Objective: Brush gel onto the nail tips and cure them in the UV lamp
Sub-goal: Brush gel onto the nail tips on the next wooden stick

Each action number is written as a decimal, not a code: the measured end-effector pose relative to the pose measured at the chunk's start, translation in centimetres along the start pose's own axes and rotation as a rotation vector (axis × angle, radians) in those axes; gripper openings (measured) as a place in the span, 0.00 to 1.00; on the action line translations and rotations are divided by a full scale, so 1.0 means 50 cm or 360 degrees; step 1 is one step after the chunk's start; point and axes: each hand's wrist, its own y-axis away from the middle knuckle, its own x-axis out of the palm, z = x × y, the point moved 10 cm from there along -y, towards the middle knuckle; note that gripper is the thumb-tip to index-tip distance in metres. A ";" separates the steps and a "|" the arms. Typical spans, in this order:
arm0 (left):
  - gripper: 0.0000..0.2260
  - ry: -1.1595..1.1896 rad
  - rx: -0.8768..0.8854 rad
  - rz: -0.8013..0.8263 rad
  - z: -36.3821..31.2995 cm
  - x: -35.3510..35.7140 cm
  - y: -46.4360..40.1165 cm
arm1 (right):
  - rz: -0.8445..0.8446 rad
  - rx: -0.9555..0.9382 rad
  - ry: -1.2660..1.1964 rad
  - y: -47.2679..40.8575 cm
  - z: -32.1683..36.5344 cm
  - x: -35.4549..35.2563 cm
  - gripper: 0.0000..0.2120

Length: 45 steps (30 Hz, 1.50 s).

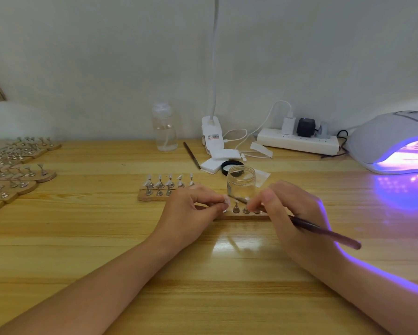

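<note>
Fig.: head view, gel-brushing step. I read the left hand (193,209) as pinching one nail tip (226,200) on its stand between thumb and forefinger, fingers curled; the tip is small and pale, so the exact hold is prob. a pinch but I cannot swear to it. Right hand (290,213) has its grip closed on the brush (324,232), pen-fashion. The brush's long axis runs from lower right (handle end, out past the wrist) up and left to the bristle end, which lies just beside the held tip, between the two hands. So the tip lies left of the right-hand grip and very near; the bristles point straight at it. Both hands sit over the near wooden strip (241,215), whose metal stands show between the fingers. Gel jar (241,183), open, stands just behind the strip, nearer the right hand; its lid (232,166) lies behind it. A second strip w/ tips (169,187) sits behind the left hand. UV lamp (394,141), lit violet, is well apart at far right on the worktop (106,238), on the right hand's side. Judgement: coming move is a short stroke along the tip; curing would later call for a carry rightward
</note>
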 end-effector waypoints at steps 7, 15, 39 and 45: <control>0.07 -0.0053 0.0011 -0.0001 -0.002 0.000 0.001 | 0.0044 0.0051 -0.0062 0.005 -0.007 0.004 0.21; 0.06 -0.0076 0.0003 0.0000 0.000 0.000 0.000 | 0.0052 0.0129 -0.0140 0.008 -0.020 0.008 0.22; 0.09 -0.0005 0.0001 -0.0018 -0.001 -0.004 0.001 | 0.0156 0.0169 -0.0074 0.004 -0.027 0.021 0.17; 0.09 -0.0018 -0.0006 -0.0024 -0.001 -0.005 0.001 | 0.0038 0.0092 -0.0032 0.002 -0.013 0.004 0.20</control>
